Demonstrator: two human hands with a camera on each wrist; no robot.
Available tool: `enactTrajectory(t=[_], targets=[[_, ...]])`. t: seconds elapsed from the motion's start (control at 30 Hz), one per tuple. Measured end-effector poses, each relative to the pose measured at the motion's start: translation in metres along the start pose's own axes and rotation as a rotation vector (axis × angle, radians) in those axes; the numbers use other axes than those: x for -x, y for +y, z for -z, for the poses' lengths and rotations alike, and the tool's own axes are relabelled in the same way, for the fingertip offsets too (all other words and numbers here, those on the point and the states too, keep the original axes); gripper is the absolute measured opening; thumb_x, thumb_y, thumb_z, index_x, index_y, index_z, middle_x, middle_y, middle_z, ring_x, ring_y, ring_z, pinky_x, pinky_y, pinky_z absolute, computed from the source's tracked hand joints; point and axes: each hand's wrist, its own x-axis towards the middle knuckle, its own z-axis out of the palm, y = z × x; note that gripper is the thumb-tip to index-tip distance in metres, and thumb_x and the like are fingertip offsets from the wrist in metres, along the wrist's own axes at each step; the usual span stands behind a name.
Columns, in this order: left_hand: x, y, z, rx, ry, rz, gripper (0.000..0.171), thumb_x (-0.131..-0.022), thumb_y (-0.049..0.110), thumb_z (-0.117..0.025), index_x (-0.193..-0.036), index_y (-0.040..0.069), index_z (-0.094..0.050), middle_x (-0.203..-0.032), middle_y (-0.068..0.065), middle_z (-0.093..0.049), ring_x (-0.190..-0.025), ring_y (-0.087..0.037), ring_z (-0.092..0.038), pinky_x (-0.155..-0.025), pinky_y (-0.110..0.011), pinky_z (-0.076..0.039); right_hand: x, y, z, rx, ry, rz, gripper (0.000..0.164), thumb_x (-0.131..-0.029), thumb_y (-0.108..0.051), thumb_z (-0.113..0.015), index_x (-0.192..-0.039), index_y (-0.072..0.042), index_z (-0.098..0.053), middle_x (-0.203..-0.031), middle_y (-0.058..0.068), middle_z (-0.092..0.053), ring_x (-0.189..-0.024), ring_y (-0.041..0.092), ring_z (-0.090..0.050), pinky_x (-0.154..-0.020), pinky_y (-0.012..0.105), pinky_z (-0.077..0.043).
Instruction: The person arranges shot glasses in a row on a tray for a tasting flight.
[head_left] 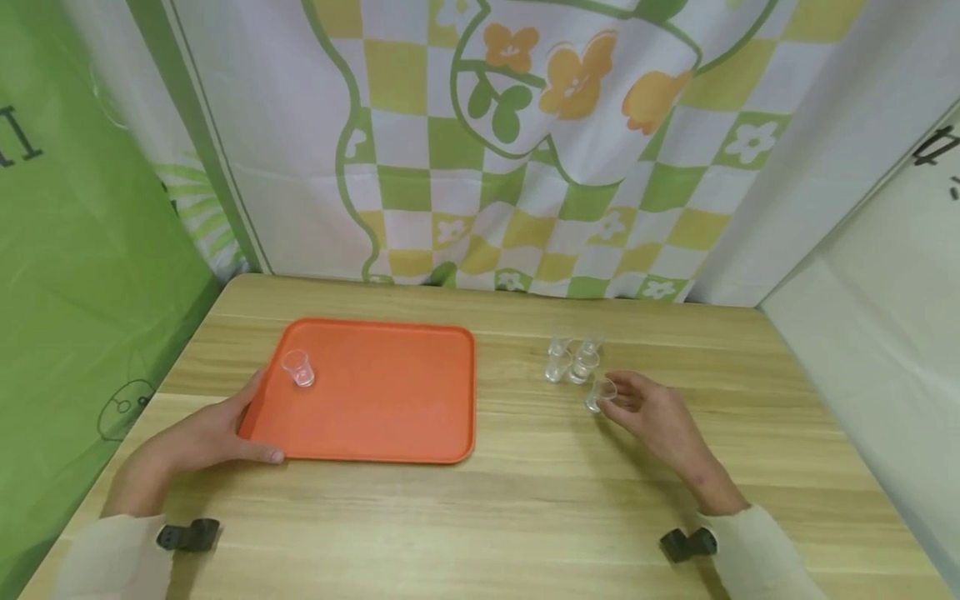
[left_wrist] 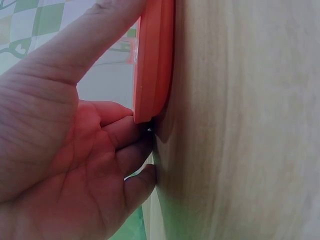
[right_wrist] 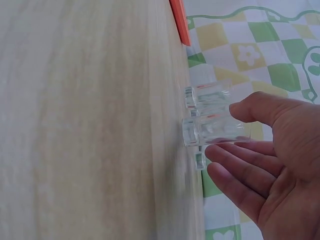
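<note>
An orange tray (head_left: 375, 392) lies on the table. My left hand (head_left: 213, 429) holds it by its near left corner, the thumb along the near edge. In the left wrist view, the fingertips (left_wrist: 137, 135) meet the tray's rim (left_wrist: 152, 65). On the tray's left part stands a small clear shot glass (head_left: 300, 368). To the right of the tray, my right hand (head_left: 660, 417) grips another shot glass (head_left: 600, 393) between thumb and fingers. In the right wrist view this shot glass (right_wrist: 212, 131) is upright, its base at or very near the tabletop.
Several more clear shot glasses (head_left: 573, 362) stand close together just beyond the right hand. The wooden table (head_left: 465, 525) ends at a patterned curtain (head_left: 525, 200) behind. A green cloth (head_left: 82, 250) hangs at the left and a white one (head_left: 885, 275) at the right.
</note>
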Motion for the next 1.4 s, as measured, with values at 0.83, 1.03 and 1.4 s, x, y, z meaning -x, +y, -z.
enactTrajectory(t=[0.83,1.03,1.4], targets=[[-0.001,-0.001,0.000,0.004,-0.002,0.020,0.130,-0.082,0.042,-0.087,-0.164,0.007,0.007,-0.156,-0.044,-0.022,-0.133,-0.060,-0.040,-0.103,-0.073,-0.035,0.002,-0.010,0.001,-0.038,0.003,0.048,0.040,-0.091,-0.009,-0.080,-0.124,0.008,-0.064,-0.110,0.023,-0.072,-0.092,0.032,-0.075,-0.077,0.033,-0.061],[0.000,-0.001,0.000,0.003,-0.001,0.020,0.130,-0.082,0.042,-0.087,-0.165,0.008,0.007,-0.156,-0.044,-0.022,-0.133,-0.060,-0.040,-0.102,-0.073,-0.036,0.002,-0.023,-0.001,-0.063,0.001,0.092,0.036,-0.090,-0.006,-0.081,-0.121,0.006,-0.065,-0.111,0.022,-0.072,-0.090,0.030,-0.075,-0.076,0.031,-0.061],[0.000,-0.001,-0.001,0.004,-0.004,0.028,0.130,-0.081,0.043,-0.087,-0.165,0.007,0.006,-0.156,-0.044,-0.022,-0.133,-0.059,-0.040,-0.103,-0.072,-0.036,-0.002,-0.036,-0.009,-0.082,-0.001,0.145,0.033,-0.089,-0.001,-0.080,-0.118,0.005,-0.065,-0.110,0.019,-0.073,-0.089,0.029,-0.075,-0.076,0.030,-0.061]])
